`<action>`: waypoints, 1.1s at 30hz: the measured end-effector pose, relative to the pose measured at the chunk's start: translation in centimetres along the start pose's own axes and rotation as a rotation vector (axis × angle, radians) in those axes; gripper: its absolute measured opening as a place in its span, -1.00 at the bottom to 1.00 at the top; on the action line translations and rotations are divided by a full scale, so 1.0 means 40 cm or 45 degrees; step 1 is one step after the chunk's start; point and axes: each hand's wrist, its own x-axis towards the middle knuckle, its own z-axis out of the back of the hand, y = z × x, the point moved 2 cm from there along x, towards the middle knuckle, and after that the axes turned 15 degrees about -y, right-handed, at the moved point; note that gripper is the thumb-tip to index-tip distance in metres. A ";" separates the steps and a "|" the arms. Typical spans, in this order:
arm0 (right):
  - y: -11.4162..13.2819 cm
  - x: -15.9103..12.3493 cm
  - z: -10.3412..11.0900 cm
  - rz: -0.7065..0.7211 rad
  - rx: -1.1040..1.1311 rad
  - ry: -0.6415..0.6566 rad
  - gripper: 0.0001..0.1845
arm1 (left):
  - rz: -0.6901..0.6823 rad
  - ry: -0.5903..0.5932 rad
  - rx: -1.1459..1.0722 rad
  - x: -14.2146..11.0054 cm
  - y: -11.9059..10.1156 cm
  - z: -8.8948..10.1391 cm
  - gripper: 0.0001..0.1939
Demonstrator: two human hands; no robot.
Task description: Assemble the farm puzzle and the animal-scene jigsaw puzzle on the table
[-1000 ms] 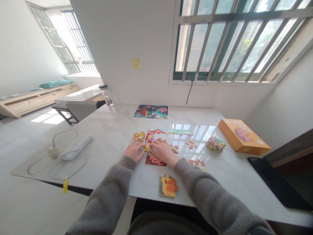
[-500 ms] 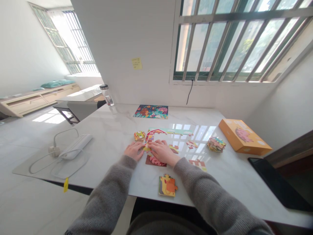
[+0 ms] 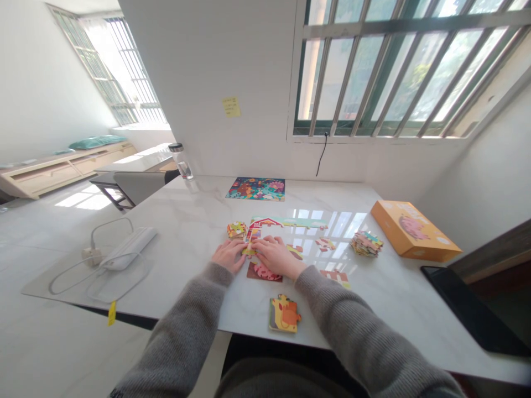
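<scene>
Both hands meet over a small yellow jigsaw puzzle piece at the lower left of a partly joined puzzle. My left hand grips its left side with the fingertips. My right hand presses on its right side, fingers bent together and hiding part of it. Above them runs the joined strip with a red barn roof. A pink and brown puzzle piece lies just below my right hand, partly covered by it. Nearer the table edge sits a stack of yellow-orange puzzle pieces.
Loose pieces and another pair lie to the right. Piece stacks stand at left and right. Around them are an orange box, a dark tablet-like slab, a picture sheet, a bottle and a power strip.
Both hands stay over the same yellow piece, with only a very slight shift of the fingers. The other pieces have not moved.
</scene>
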 end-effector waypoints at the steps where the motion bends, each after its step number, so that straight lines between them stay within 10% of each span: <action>1: 0.000 0.000 0.000 0.003 -0.002 0.000 -0.69 | 0.001 0.007 0.012 0.000 -0.001 -0.001 -0.63; 33: -0.013 0.063 0.016 0.161 0.003 0.165 -0.65 | 0.038 0.039 0.050 0.005 -0.004 -0.006 -0.63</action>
